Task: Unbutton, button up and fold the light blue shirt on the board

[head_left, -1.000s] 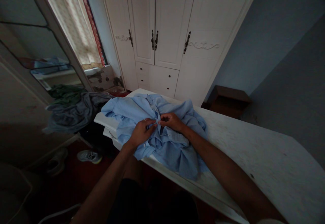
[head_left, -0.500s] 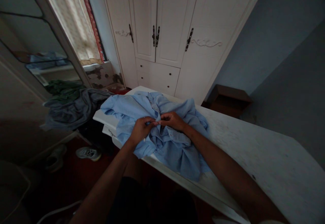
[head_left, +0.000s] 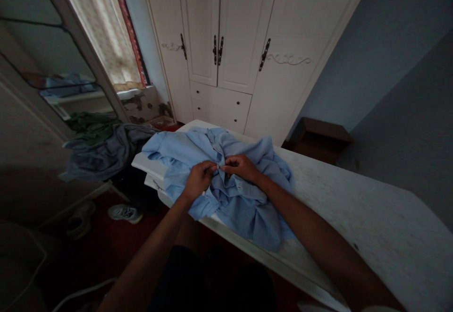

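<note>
Left hand (head_left: 198, 180) and right hand (head_left: 243, 168), nearly closed, pinch a light-blue button-up shirt (head_left: 260, 222); folds (head_left: 201, 211) overhanging the table (head_left: 339, 189) at near left could drag it off.

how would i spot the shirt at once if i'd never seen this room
In front of the tall white wardrobe stands a white table. On the table's left part, the left hand and right hand pinch a crumpled shirt. Its light blue sets it apart from the grey and green clothes heaped farther left.
</note>
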The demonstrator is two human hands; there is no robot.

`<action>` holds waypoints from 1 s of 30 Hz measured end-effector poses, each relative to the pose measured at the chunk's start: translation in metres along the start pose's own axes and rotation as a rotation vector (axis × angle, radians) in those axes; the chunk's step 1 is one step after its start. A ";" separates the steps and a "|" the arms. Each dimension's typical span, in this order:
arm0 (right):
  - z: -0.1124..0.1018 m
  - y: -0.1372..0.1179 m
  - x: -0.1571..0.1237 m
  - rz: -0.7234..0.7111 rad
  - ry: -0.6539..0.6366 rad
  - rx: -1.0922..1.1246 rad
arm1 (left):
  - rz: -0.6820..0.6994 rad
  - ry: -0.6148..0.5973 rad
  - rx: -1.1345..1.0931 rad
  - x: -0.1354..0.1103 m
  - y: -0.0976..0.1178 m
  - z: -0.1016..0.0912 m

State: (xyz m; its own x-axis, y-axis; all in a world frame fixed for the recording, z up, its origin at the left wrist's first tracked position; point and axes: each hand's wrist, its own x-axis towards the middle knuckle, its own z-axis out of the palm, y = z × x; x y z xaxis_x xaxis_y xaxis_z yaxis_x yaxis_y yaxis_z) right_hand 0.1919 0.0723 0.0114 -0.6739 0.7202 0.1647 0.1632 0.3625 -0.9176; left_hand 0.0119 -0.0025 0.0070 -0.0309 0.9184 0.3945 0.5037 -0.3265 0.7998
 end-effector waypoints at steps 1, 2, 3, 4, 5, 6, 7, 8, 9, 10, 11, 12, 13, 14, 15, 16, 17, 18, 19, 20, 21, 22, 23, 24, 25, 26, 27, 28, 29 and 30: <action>0.000 0.001 0.000 0.001 0.024 0.000 | -0.008 0.046 -0.010 -0.001 0.000 -0.001; -0.001 0.001 0.000 0.004 0.054 0.004 | -0.020 0.093 -0.028 -0.001 -0.001 -0.002; -0.002 0.002 0.000 0.008 0.084 0.015 | -0.035 0.136 -0.057 -0.002 -0.003 -0.003; -0.003 0.002 0.000 0.015 0.106 0.035 | -0.055 0.169 -0.097 -0.003 -0.004 -0.004; -0.004 0.001 0.000 0.024 0.112 0.063 | -0.077 0.191 -0.147 -0.004 -0.006 -0.005; -0.005 0.001 0.000 0.034 0.106 0.097 | -0.101 0.208 -0.204 -0.004 -0.008 -0.007; -0.006 0.000 0.000 0.046 0.091 0.133 | -0.128 0.225 -0.259 -0.005 -0.010 -0.008; -0.008 -0.002 0.000 0.059 0.074 0.164 | -0.155 0.242 -0.306 -0.005 -0.011 -0.008; -0.009 -0.003 0.000 0.074 0.063 0.189 | -0.178 0.262 -0.340 -0.005 -0.012 -0.009; -0.011 -0.005 0.000 0.090 0.063 0.208 | -0.196 0.282 -0.359 -0.005 -0.012 -0.010; -0.012 -0.006 0.000 0.105 0.074 0.218 | -0.205 0.304 -0.364 -0.005 -0.011 -0.010; -0.014 -0.008 -0.001 0.117 0.088 0.219 | -0.208 0.322 -0.361 -0.005 -0.009 -0.011; -0.017 -0.011 -0.001 0.123 0.094 0.212 | -0.206 0.335 -0.354 -0.004 -0.006 -0.011; -0.019 -0.013 -0.001 0.125 0.084 0.199 | -0.204 0.341 -0.346 -0.004 -0.003 -0.011; -0.023 -0.016 -0.001 0.122 0.051 0.178 | -0.206 0.335 -0.330 -0.005 0.000 -0.011; -0.026 -0.020 -0.002 0.114 -0.001 0.148 | -0.210 0.316 -0.300 -0.005 0.003 -0.010; -0.029 -0.024 -0.002 0.102 -0.068 0.112 | -0.215 0.289 -0.247 -0.006 0.006 -0.009; -0.032 -0.029 -0.003 0.089 -0.144 0.069 | -0.216 0.261 -0.163 -0.007 0.008 -0.008; -0.035 -0.033 -0.004 0.078 -0.220 0.022 | -0.213 0.238 -0.038 -0.008 0.009 -0.007; -0.037 -0.038 -0.004 0.069 -0.291 -0.031 | -0.202 0.217 0.123 -0.009 0.011 -0.006; -0.038 -0.042 -0.005 0.067 -0.354 -0.088 | -0.187 0.195 0.309 -0.009 0.012 -0.005; -0.038 -0.045 -0.005 0.070 -0.408 -0.148 | -0.167 0.168 0.500 -0.008 0.015 -0.006; -0.037 -0.048 -0.005 0.074 -0.448 -0.209 | -0.143 0.136 0.676 -0.007 0.018 -0.007; -0.035 -0.050 -0.005 0.076 -0.475 -0.266 | -0.113 0.104 0.819 -0.005 0.022 -0.009; -0.033 -0.052 -0.005 0.072 -0.492 -0.317 | -0.076 0.082 0.922 -0.002 0.028 -0.011; -0.031 -0.052 -0.005 0.061 -0.499 -0.361 | -0.036 0.078 0.990 0.002 0.034 -0.014; -0.029 -0.053 -0.004 0.046 -0.500 -0.392 | 0.007 0.090 1.030 0.005 0.040 -0.017; -0.028 -0.052 -0.004 0.028 -0.498 -0.411 | 0.053 0.102 1.049 0.010 0.046 -0.019; -0.026 -0.052 -0.003 0.013 -0.494 -0.423 | 0.092 0.105 1.054 0.014 0.051 -0.020; -0.025 -0.051 -0.003 0.002 -0.488 -0.429 | 0.117 0.087 1.048 0.019 0.053 -0.021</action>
State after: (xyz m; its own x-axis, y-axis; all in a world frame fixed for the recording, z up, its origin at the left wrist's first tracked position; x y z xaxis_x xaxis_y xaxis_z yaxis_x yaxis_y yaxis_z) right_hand 0.2037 0.0667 0.0672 -0.9070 0.4057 -0.1127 0.3694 0.6384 -0.6752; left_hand 0.0205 -0.0073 0.0665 0.0251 0.8611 0.5078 0.9997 -0.0180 -0.0189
